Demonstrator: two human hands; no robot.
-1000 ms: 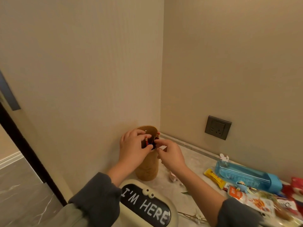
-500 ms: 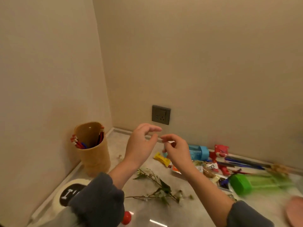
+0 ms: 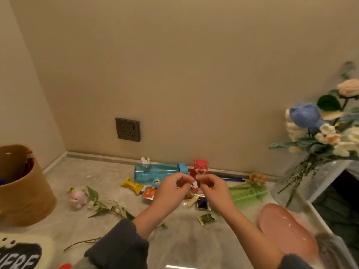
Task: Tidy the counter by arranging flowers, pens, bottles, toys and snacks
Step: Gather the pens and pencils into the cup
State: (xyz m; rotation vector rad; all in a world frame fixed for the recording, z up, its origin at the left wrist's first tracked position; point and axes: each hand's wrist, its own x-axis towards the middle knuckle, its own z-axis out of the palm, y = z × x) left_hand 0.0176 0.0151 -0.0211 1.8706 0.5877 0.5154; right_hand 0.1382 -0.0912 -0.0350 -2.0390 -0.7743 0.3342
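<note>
Left hand (image 3: 171, 191) and right hand (image 3: 213, 191) have swung right from the pen cup (image 3: 21, 189), now hovering loosely curled, apparently empty, over snack packets (image 3: 133, 185) near the red bear toy (image 3: 200, 168). Pens look done; blue bottle (image 3: 159, 170) and flower sprig (image 3: 104, 204) lie loose on the worktop (image 3: 194, 245).

A dark wall socket (image 3: 127, 129) sat low on the beige wall (image 3: 194, 65), while a pink plate (image 3: 285, 230) and a cream "HERE" sign (image 3: 19, 255) lay on the surface nearer the camera.

The left hand (image 3: 171, 190) and right hand (image 3: 212, 189) have left the pen holder (image 3: 23, 187), now at the frame's left edge. They hover mid-frame, fingers loosely curled, before the red bear toy (image 3: 200, 167).
</note>
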